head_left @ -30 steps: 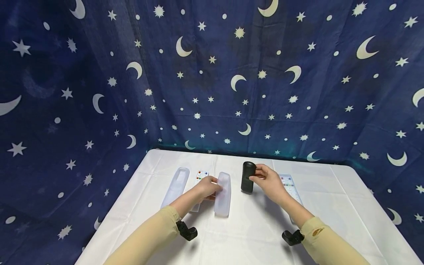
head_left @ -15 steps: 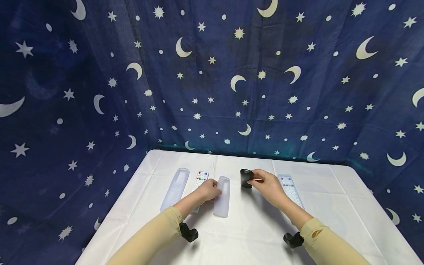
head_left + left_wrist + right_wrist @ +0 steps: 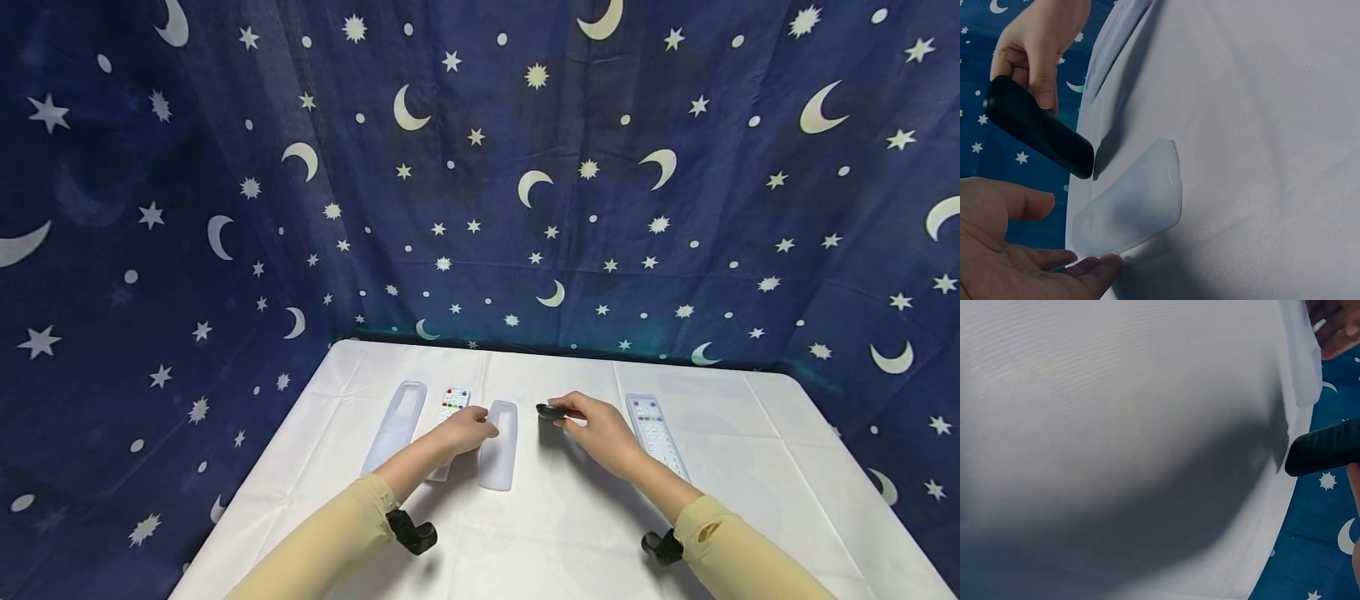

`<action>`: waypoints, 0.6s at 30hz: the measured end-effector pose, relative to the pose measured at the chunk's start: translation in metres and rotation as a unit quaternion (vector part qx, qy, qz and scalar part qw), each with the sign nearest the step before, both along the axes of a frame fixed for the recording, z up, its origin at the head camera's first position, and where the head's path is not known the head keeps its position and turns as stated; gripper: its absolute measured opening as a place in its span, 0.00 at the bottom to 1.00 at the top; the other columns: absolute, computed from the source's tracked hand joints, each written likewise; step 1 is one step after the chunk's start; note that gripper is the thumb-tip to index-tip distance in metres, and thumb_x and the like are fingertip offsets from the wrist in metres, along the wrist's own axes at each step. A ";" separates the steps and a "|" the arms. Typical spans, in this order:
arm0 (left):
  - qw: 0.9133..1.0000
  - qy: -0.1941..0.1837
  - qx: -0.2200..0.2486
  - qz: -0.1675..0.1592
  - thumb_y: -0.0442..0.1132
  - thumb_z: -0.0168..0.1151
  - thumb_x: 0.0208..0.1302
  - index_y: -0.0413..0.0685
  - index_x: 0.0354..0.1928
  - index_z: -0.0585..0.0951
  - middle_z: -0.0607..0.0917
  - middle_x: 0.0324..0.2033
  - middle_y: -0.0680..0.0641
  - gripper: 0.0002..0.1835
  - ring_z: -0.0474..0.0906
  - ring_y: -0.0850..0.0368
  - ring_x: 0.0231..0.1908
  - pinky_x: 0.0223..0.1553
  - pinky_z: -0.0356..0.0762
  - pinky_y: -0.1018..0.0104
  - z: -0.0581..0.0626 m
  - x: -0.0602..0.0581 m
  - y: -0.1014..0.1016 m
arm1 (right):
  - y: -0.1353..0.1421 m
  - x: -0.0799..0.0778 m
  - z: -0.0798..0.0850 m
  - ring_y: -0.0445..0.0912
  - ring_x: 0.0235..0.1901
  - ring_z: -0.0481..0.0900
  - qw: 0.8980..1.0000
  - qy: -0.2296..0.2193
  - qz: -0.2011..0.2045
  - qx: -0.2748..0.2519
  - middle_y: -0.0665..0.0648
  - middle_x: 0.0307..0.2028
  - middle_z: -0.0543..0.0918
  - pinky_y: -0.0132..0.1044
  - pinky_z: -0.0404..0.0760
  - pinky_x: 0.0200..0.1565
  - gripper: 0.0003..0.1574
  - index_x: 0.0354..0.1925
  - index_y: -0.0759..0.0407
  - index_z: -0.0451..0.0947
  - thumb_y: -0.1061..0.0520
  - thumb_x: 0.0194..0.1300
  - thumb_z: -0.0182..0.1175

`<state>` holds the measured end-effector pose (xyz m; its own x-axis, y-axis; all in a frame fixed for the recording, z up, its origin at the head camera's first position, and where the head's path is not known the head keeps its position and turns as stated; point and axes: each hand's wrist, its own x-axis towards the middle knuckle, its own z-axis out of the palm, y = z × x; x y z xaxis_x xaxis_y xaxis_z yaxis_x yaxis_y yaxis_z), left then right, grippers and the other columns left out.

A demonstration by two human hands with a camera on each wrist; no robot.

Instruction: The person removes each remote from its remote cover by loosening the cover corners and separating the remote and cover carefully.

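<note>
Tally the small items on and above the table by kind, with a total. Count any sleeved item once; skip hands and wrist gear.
Long, white, plastic-looking remotes: 2
Elongated, rounded black device in the right hand: 1
Translucent, elongated, plastic-looking empty sleeves: 2
Total: 5

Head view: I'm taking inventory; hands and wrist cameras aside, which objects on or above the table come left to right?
Left translucent case, left white remote, middle translucent case, black object, right white remote.

A white cloth covers the table — behind it and along its sides hangs a dark blue curtain with pale moons, stars and dots.
</note>
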<state>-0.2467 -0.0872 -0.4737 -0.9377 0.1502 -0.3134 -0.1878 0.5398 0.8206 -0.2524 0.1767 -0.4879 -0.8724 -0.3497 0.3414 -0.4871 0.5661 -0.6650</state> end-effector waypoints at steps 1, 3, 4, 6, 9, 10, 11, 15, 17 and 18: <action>1.000 -0.002 0.004 0.000 0.39 0.63 0.67 0.31 0.71 0.68 0.72 0.67 0.31 0.34 0.71 0.34 0.66 0.66 0.69 0.42 0.001 0.001 -0.001 | -0.001 0.001 -0.001 0.50 0.50 0.86 1.000 0.015 0.005 0.012 0.48 0.50 0.88 0.49 0.84 0.51 0.19 0.52 0.50 0.83 0.64 0.64 0.70; 1.000 0.001 0.011 -0.002 0.39 0.63 0.67 0.32 0.72 0.67 0.71 0.68 0.31 0.34 0.68 0.34 0.68 0.68 0.66 0.42 0.002 0.002 -0.002 | -0.002 0.001 -0.003 0.49 0.50 0.86 0.999 0.038 0.014 0.036 0.48 0.50 0.88 0.49 0.84 0.51 0.20 0.52 0.50 0.83 0.64 0.63 0.71; 1.000 0.001 0.018 -0.003 0.39 0.63 0.67 0.33 0.72 0.67 0.71 0.69 0.31 0.34 0.67 0.33 0.68 0.68 0.66 0.41 0.003 0.003 -0.002 | -0.003 0.002 -0.003 0.49 0.50 0.86 0.997 0.050 0.020 0.047 0.48 0.50 0.88 0.49 0.84 0.51 0.20 0.52 0.50 0.83 0.65 0.62 0.72; 1.000 0.006 0.021 -0.007 0.39 0.63 0.67 0.34 0.72 0.67 0.70 0.69 0.31 0.35 0.66 0.33 0.69 0.68 0.65 0.41 0.003 0.004 -0.003 | -0.004 0.003 -0.005 0.49 0.50 0.86 0.994 0.071 0.032 0.072 0.49 0.50 0.88 0.49 0.83 0.52 0.21 0.51 0.51 0.84 0.66 0.61 0.72; 1.000 0.018 0.019 -0.014 0.40 0.63 0.66 0.35 0.72 0.68 0.70 0.69 0.31 0.34 0.66 0.33 0.69 0.68 0.65 0.41 0.001 0.005 -0.004 | -0.003 0.004 -0.009 0.51 0.51 0.85 0.987 0.100 0.054 0.112 0.50 0.50 0.87 0.49 0.82 0.53 0.22 0.50 0.51 0.84 0.68 0.59 0.72; 0.999 0.023 0.018 -0.015 0.40 0.63 0.66 0.36 0.72 0.68 0.70 0.69 0.31 0.34 0.66 0.33 0.69 0.68 0.65 0.41 0.001 0.006 -0.004 | -0.003 0.004 -0.010 0.51 0.51 0.85 0.983 0.113 0.066 0.126 0.51 0.51 0.87 0.49 0.82 0.53 0.22 0.50 0.52 0.84 0.69 0.59 0.72; 0.999 0.028 0.015 -0.017 0.41 0.62 0.67 0.36 0.72 0.68 0.71 0.68 0.31 0.34 0.66 0.33 0.69 0.68 0.65 0.41 0.000 0.006 -0.005 | -0.002 0.005 -0.012 0.52 0.52 0.84 0.979 0.125 0.077 0.140 0.52 0.51 0.87 0.48 0.82 0.54 0.22 0.49 0.53 0.84 0.69 0.58 0.72; 0.999 0.040 0.013 -0.019 0.42 0.61 0.68 0.38 0.72 0.69 0.72 0.68 0.32 0.32 0.66 0.33 0.69 0.69 0.63 0.40 0.000 0.007 -0.006 | 0.000 0.005 -0.018 0.51 0.51 0.84 0.960 0.173 0.126 0.178 0.54 0.51 0.86 0.46 0.82 0.54 0.20 0.46 0.56 0.82 0.71 0.57 0.72; 0.999 0.042 0.014 -0.018 0.42 0.61 0.68 0.38 0.71 0.70 0.72 0.68 0.32 0.32 0.66 0.33 0.69 0.69 0.63 0.40 0.000 0.007 -0.005 | 0.001 0.005 -0.021 0.50 0.51 0.84 0.953 0.190 0.145 0.186 0.54 0.51 0.86 0.44 0.82 0.53 0.20 0.45 0.56 0.81 0.71 0.57 0.72; 0.999 0.042 0.014 -0.018 0.42 0.62 0.68 0.38 0.71 0.70 0.73 0.68 0.32 0.32 0.66 0.33 0.69 0.69 0.63 0.40 0.000 0.007 -0.005 | 0.001 0.004 -0.023 0.49 0.51 0.84 0.949 0.199 0.153 0.190 0.54 0.50 0.85 0.43 0.82 0.53 0.20 0.45 0.56 0.80 0.71 0.57 0.72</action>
<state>-0.2397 -0.0923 -0.4737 -0.9546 0.1911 -0.2286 -0.0986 0.5214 0.8476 -0.2482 0.1781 -0.5109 -0.5388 -0.7296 0.4212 -0.8370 0.5201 -0.1698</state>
